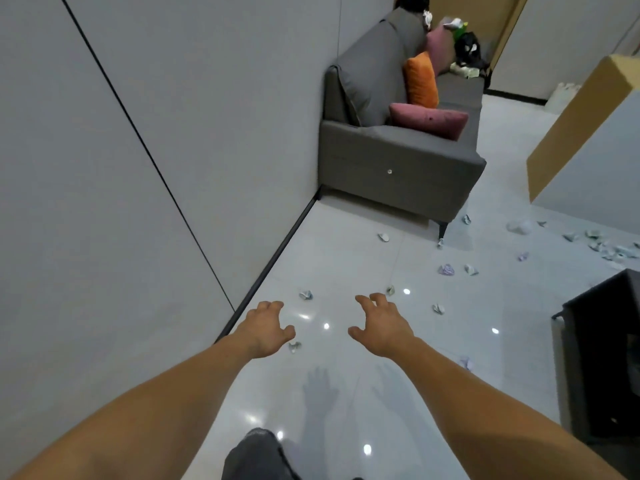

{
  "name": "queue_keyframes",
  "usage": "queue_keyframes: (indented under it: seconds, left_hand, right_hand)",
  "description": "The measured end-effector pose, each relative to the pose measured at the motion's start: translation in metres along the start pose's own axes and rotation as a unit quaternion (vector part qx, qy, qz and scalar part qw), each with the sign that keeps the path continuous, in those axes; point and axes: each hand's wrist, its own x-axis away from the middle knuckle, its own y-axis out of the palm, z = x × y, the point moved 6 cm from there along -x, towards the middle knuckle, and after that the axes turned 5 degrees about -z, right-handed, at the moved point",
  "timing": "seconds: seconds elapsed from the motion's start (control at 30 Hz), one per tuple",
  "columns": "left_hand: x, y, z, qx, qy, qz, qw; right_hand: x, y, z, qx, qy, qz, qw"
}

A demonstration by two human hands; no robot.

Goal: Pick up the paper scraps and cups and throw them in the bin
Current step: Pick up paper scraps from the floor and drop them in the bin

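Note:
Several crumpled paper scraps lie scattered on the glossy white floor. One scrap [294, 347] sits just below my left hand [265, 330], which hovers open with fingers spread and empty. Another scrap [306, 294] lies a little beyond it. My right hand [381, 327] is also open and empty, with a scrap [390, 290] just past its fingertips and another [438, 309] to its right. A purple scrap [446, 270] lies farther off. A clear crumpled cup [519, 226] rests at the far right among more scraps. A black bin [602, 348] stands at the right edge.
A grey sofa [398, 161] with pink and orange cushions stands against the left wall [138, 168], its leg near the scraps. A tan and white cabinet [588, 133] juts in at right. My knee [256, 455] shows at the bottom.

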Motion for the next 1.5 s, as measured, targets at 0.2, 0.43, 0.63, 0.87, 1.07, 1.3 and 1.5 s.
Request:
queue_keyframes:
  seconds: [0.2,0.43,0.63,0.87,1.07,1.3,1.5]
  left_hand:
    - [-0.099,-0.031,-0.018,0.027,-0.025,-0.031,0.999]
    - [-0.238,-0.058,-0.043,0.044,-0.054,-0.073,0.995]
    - [-0.349,-0.014,-0.089,0.08,-0.11,-0.102,0.985]
    - [-0.5,0.127,-0.154,0.167,-0.171,-0.102,0.966]
    - [-0.625,0.248,-0.194,0.21,-0.192,-0.074,0.956]
    - [-0.674,0.337,-0.232,0.238,-0.191,-0.057,0.951]
    - [-0.665,0.363,-0.244,0.298,-0.189,-0.051,0.934]
  right_hand:
    - [-0.112,-0.01,-0.02,0.002,-0.02,-0.032,0.999]
    - [-0.257,0.006,-0.015,-0.002,0.006,-0.096,0.995]
    - [-0.392,0.072,0.0,-0.029,0.018,-0.146,0.989]
    - [-0.57,0.224,0.036,0.031,-0.015,-0.196,0.98]
    - [-0.686,0.352,0.069,0.079,-0.06,-0.189,0.977]
    - [-0.777,0.442,0.08,0.079,-0.106,-0.13,0.983]
    - [-0.764,0.478,0.085,0.046,-0.103,-0.148,0.983]
